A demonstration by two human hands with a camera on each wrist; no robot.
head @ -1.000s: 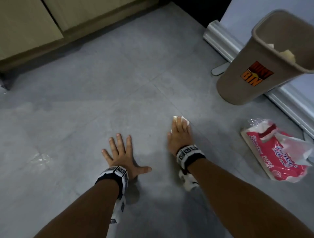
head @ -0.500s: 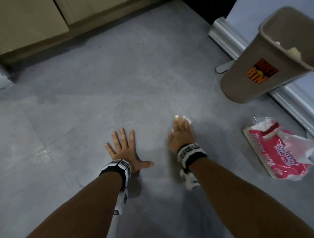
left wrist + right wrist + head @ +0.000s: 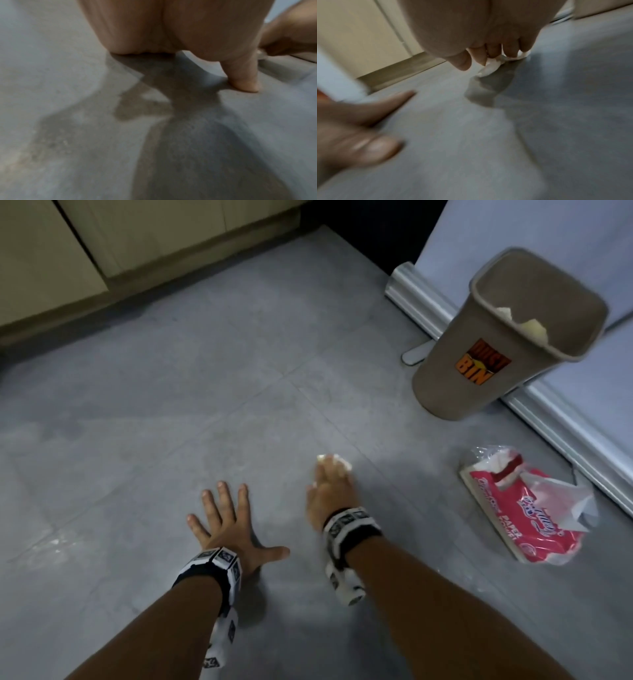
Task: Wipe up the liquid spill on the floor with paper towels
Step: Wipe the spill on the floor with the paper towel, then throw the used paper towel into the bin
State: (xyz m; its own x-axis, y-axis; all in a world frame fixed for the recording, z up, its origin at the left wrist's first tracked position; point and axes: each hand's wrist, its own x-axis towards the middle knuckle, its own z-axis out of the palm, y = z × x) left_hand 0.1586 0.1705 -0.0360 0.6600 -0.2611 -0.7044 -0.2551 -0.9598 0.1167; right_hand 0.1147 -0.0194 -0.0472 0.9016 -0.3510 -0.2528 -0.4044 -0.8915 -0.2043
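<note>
Wiping grey tiled floor (image 3: 205,405) with one white paper towel wad (image 3: 337,464).
Right hand (image 3: 330,491) on top, fingers (image 3: 494,52) bent over the crumpled wad, pressing it down beside a darker, wet-looking patch (image 3: 486,88); left hand (image 3: 227,529) flat, fingers spread, gripping nothing. One tall taupe plastic dust bin (image 3: 479,378), crumpled paper (image 3: 517,321) inside. One torn pink plastic pack (image 3: 524,518), white sheets poking out, near the bin.

Dim light, blurred wrist views
</note>
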